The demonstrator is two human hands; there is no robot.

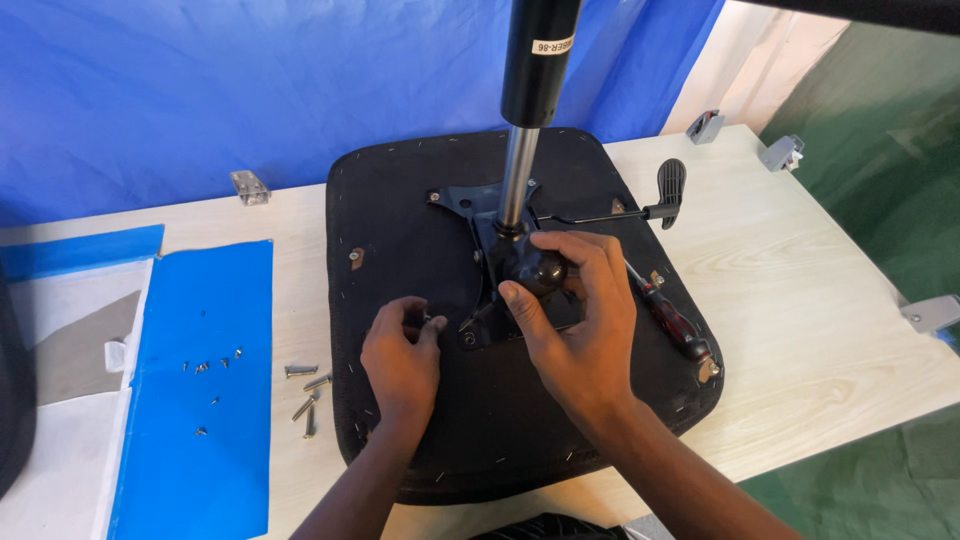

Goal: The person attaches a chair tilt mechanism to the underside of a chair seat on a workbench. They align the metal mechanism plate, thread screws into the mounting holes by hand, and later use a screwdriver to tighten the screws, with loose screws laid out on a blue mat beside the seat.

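A lone label at the top of the frame

One small white rectangular label (553,45) with dark print wraps the upright black cylinder (538,60).

We see the pale wooden tabletop (800,290) open on its right side, so a hand could pass freely there, with only small grey clamps (781,152) along its far and right edges. At the centre, the upturned black fabric chair seat (400,210) takes most of the room. From its black metal mounting plate (478,215) rises a chrome-and-black gas cylinder (528,110), which blocks any straight reach across. A black paddle lever (670,185) juts right, and a red-handled screwdriver (672,322) lies on the seat's right side. To the left, loose silver bolts (307,390) and small screws on a blue plastic sheet (215,330) clutter the surface.
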